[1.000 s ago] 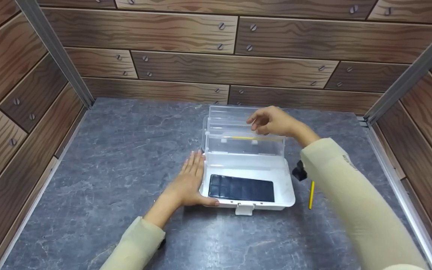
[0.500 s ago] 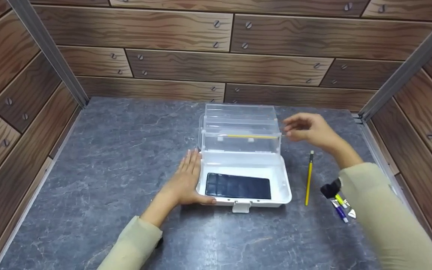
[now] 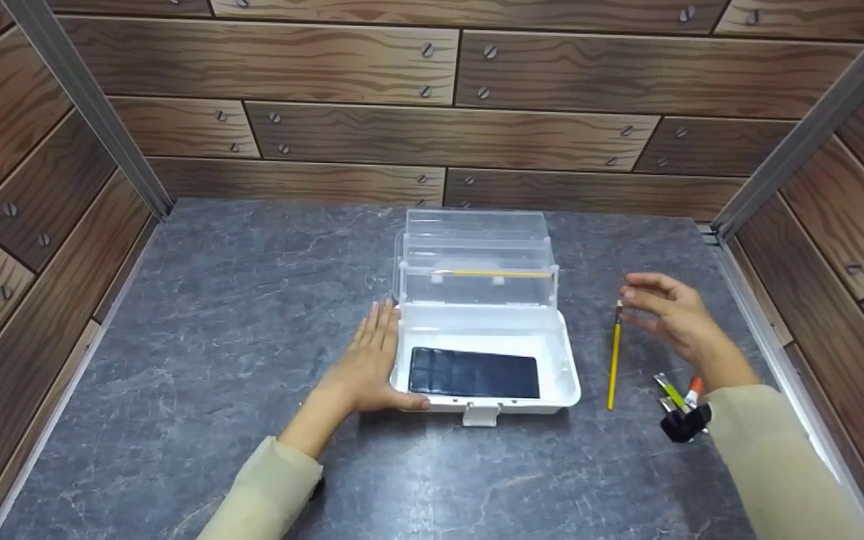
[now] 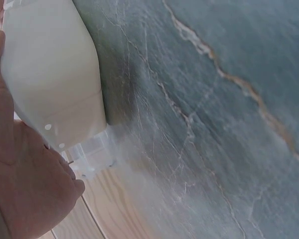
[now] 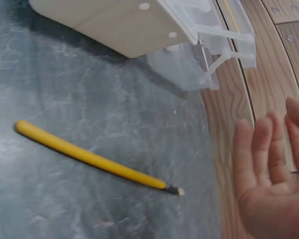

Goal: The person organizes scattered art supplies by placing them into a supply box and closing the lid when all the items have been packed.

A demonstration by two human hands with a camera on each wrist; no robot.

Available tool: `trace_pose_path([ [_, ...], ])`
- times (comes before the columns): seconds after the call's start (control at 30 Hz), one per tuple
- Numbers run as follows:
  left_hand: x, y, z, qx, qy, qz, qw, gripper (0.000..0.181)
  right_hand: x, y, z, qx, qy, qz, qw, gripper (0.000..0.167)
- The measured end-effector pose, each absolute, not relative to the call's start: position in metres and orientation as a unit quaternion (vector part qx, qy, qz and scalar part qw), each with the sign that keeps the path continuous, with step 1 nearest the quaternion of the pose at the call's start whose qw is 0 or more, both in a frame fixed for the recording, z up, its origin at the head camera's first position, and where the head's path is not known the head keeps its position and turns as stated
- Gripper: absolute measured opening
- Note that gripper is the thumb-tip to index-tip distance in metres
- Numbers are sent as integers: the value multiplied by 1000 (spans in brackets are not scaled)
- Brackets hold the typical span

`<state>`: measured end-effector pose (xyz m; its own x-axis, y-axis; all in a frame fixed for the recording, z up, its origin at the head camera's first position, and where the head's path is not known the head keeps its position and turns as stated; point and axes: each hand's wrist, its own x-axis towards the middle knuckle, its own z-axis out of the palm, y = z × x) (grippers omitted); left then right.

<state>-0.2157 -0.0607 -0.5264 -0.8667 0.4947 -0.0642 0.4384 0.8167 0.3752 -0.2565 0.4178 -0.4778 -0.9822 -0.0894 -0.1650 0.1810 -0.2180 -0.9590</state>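
A white storage box (image 3: 567, 382) stands with its clear tiered trays (image 3: 477, 251) folded up behind it. Inside lies a flat black rectangular case (image 3: 473, 373). My left hand (image 3: 363, 371) rests along the box's left side, fingers straight, thumb on the front rim; the left wrist view shows this hand (image 4: 30, 184) against the white wall. To the right, a yellow paintbrush (image 3: 614, 364) with a dark collar and pale tip lies on the table. My right hand (image 3: 676, 319) hovers by its tip, fingers loosely bent. The right wrist view shows the hand (image 5: 274, 184) apart from the paintbrush (image 5: 89, 157), holding nothing.
Another thin yellow brush (image 3: 499, 274) lies in a clear tray. Several small coloured tubes (image 3: 672, 391) lie beneath my right wrist, partly hidden by the black wrist camera (image 3: 683, 424). Wood-patterned walls (image 3: 357, 135) and metal posts (image 3: 87, 105) enclose the grey marbled table (image 3: 252, 300).
My right hand has moved from over the clear trays to the right and towards me, reaching the paintbrush's tip. My left hand stays on the box.
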Motion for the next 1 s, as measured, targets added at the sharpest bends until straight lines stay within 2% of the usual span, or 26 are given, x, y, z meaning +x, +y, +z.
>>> trace_pose_path([
  [0.13, -216, -62, -527, 241, 950, 178, 82, 151, -252, 425, -486, 103, 594, -789, 116, 20],
  [0.27, -216, -63, -528, 241, 951, 174, 82, 150, -248, 431, -493, 153, 596, -776, 136, 24],
  [0.4, -216, -62, -528, 241, 951, 175, 82, 150, -244, 436, -501, 180, 625, -746, 146, 33],
  [0.63, -216, -61, -528, 247, 948, 181, 84, 150, -237, 440, -513, 208, 637, -719, 183, 33],
  [0.87, -215, -61, -526, 241, 949, 185, 88, 151, -237, 440, -518, 223, 657, -690, 209, 60],
  [1.0, -215, -60, -525, 241, 949, 182, 84, 152, -239, 440, -519, 229, 663, -679, 216, 60],
])
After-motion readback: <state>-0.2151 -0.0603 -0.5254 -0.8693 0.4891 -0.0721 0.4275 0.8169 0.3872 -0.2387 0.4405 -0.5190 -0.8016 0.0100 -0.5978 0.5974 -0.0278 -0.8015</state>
